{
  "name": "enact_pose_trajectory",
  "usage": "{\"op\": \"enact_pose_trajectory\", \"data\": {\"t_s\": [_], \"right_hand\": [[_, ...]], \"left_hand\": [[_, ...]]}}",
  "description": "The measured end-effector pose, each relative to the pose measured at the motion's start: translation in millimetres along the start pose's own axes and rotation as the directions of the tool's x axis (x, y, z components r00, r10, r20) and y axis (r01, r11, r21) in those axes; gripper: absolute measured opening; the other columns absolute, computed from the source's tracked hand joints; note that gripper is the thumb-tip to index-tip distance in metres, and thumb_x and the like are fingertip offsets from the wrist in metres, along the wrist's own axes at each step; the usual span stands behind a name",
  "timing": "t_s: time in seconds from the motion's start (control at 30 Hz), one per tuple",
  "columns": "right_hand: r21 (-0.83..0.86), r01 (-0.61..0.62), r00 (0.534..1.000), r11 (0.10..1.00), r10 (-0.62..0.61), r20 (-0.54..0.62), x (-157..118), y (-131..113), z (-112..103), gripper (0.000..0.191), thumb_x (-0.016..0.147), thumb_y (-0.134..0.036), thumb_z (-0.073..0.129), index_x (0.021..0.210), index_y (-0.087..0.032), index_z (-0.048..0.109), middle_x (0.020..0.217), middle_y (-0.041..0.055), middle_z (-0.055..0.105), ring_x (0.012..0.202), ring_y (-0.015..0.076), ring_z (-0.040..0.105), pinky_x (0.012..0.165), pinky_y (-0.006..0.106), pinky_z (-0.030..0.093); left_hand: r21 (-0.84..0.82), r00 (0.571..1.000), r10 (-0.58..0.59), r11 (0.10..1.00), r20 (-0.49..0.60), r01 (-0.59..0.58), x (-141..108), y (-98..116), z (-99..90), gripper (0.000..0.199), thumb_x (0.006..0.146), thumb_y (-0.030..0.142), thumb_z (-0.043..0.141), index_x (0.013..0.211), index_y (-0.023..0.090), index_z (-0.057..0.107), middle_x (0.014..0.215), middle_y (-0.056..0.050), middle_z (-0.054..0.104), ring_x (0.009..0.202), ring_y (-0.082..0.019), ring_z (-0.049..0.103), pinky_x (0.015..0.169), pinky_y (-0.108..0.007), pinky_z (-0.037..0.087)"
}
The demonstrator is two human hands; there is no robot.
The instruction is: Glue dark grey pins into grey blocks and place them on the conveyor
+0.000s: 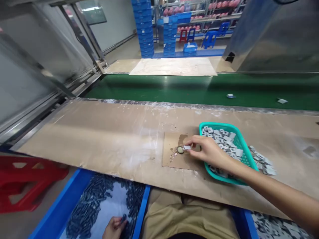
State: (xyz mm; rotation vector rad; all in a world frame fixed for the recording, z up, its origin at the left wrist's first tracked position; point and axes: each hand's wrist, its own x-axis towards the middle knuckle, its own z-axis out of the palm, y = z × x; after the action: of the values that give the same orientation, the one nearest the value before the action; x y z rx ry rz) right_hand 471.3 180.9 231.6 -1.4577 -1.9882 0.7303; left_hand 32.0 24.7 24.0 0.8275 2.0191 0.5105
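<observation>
My right hand (203,151) pinches a small white piece (186,147) at the edge of a small round dish (180,149). The dish stands on a square of brown cardboard (170,159) with dark wet spots. Just right of that hand, a green basket (241,141) holds many small white-grey pieces, and more lie on the table beside it. Low in the view, my left hand (114,228) has its fingers closed on a small dark piece (123,218), over a blue bin (82,176) full of similar dark pieces on white lining.
Beyond the cardboard-covered table (99,129) runs a green conveyor belt (149,88) carrying two small white pieces. A red stool (30,182) stands at the left. Another bin (249,225) of pieces is at the lower right. Stacked blue crates (146,30) rise behind.
</observation>
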Motion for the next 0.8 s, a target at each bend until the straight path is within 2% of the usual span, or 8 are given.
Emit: {"op": "enact_pose_trajectory", "data": {"t_s": [0.13, 0.23, 0.4, 0.5, 0.57, 0.67, 0.73, 0.8], "right_hand": [[-0.109, 0.018, 0.998, 0.994, -0.011, 0.059, 6, 7, 21, 0.018, 0.078, -0.013, 0.056, 0.088, -0.017, 0.070, 0.086, 0.0072, 0.071, 0.074, 0.0181, 0.067, 0.069, 0.028, 0.053], [-0.180, 0.005, 0.995, 0.984, 0.014, 0.102, 7, 11, 25, 0.020, 0.078, -0.012, 0.057, 0.090, -0.017, 0.071, 0.087, 0.0071, 0.073, 0.075, 0.0201, 0.069, 0.069, 0.030, 0.053], [-0.127, -0.050, 0.995, 0.991, 0.061, 0.081, 6, 7, 21, 0.017, 0.080, -0.019, 0.058, 0.088, -0.018, 0.073, 0.089, 0.0086, 0.075, 0.079, 0.0242, 0.071, 0.071, 0.035, 0.055], [0.161, -0.176, 0.983, 0.971, 0.165, 0.076, 4, -7, 14, 0.017, 0.078, -0.032, 0.065, 0.087, -0.019, 0.072, 0.088, 0.0082, 0.076, 0.079, 0.0248, 0.072, 0.073, 0.036, 0.058], [0.328, -0.243, 0.970, 0.913, 0.222, 0.100, -1, -23, 10, 0.022, 0.073, -0.038, 0.071, 0.084, -0.020, 0.071, 0.085, 0.0085, 0.076, 0.078, 0.0257, 0.072, 0.074, 0.037, 0.059], [0.417, -0.249, 0.968, 0.874, 0.234, 0.089, -14, -51, 6, 0.023, 0.070, -0.041, 0.075, 0.082, -0.022, 0.072, 0.080, 0.0081, 0.075, 0.072, 0.0245, 0.072, 0.067, 0.035, 0.060], [0.408, -0.181, 0.982, 0.895, 0.191, 0.018, -24, -67, 5, 0.018, 0.070, -0.038, 0.076, 0.082, -0.025, 0.072, 0.078, 0.0068, 0.075, 0.068, 0.0229, 0.071, 0.062, 0.033, 0.060], [0.368, -0.097, 0.989, 0.925, 0.132, -0.071, -32, -77, 5, 0.013, 0.070, -0.035, 0.076, 0.081, -0.028, 0.072, 0.076, 0.0053, 0.074, 0.065, 0.0221, 0.069, 0.059, 0.033, 0.059]], "left_hand": [[-0.050, 0.998, -0.037, 0.998, -0.054, 0.034, -11, 1, -4.3, 0.049, 0.035, 0.061, 0.073, 0.058, 0.022, 0.056, 0.056, -0.005, 0.066, 0.066, -0.031, 0.067, 0.068, -0.040, 0.053], [-0.115, 0.997, -0.049, 0.992, -0.059, 0.042, -26, 18, -11.7, 0.053, 0.043, 0.064, 0.073, 0.069, 0.019, 0.061, 0.068, -0.007, 0.071, 0.078, -0.030, 0.068, 0.072, -0.037, 0.054], [-0.303, 0.992, -0.045, 0.953, -0.119, 0.006, -59, 83, -26.8, 0.059, 0.045, 0.056, 0.080, 0.088, 0.016, 0.073, 0.099, -0.011, 0.073, 0.103, -0.033, 0.063, 0.081, -0.035, 0.055], [-0.263, 0.967, 0.206, 0.935, -0.148, -0.240, -82, 133, -20.2, 0.043, 0.057, 0.053, 0.076, 0.082, 0.019, 0.076, 0.093, -0.008, 0.073, 0.087, -0.028, 0.067, 0.074, -0.033, 0.056], [-0.230, 0.893, 0.428, 0.863, -0.138, -0.450, -98, 166, -5.4, 0.027, 0.073, 0.045, 0.068, 0.083, 0.022, 0.076, 0.090, -0.006, 0.071, 0.075, -0.022, 0.066, 0.069, -0.031, 0.056], [-0.240, 0.716, 0.693, 0.684, -0.079, -0.689, -117, 212, 25.2, 0.015, 0.083, 0.027, 0.061, 0.090, 0.025, 0.074, 0.078, -0.001, 0.071, 0.071, -0.015, 0.066, 0.069, -0.025, 0.055], [-0.306, 0.632, 0.773, 0.588, -0.063, -0.749, -125, 236, 43.8, 0.019, 0.084, 0.015, 0.060, 0.097, 0.025, 0.070, 0.071, 0.003, 0.071, 0.070, -0.012, 0.066, 0.071, -0.021, 0.054], [-0.375, 0.589, 0.804, 0.525, -0.076, -0.764, -131, 252, 56.4, 0.024, 0.082, 0.008, 0.060, 0.100, 0.024, 0.062, 0.069, 0.006, 0.071, 0.071, -0.010, 0.068, 0.072, -0.019, 0.053]]}}
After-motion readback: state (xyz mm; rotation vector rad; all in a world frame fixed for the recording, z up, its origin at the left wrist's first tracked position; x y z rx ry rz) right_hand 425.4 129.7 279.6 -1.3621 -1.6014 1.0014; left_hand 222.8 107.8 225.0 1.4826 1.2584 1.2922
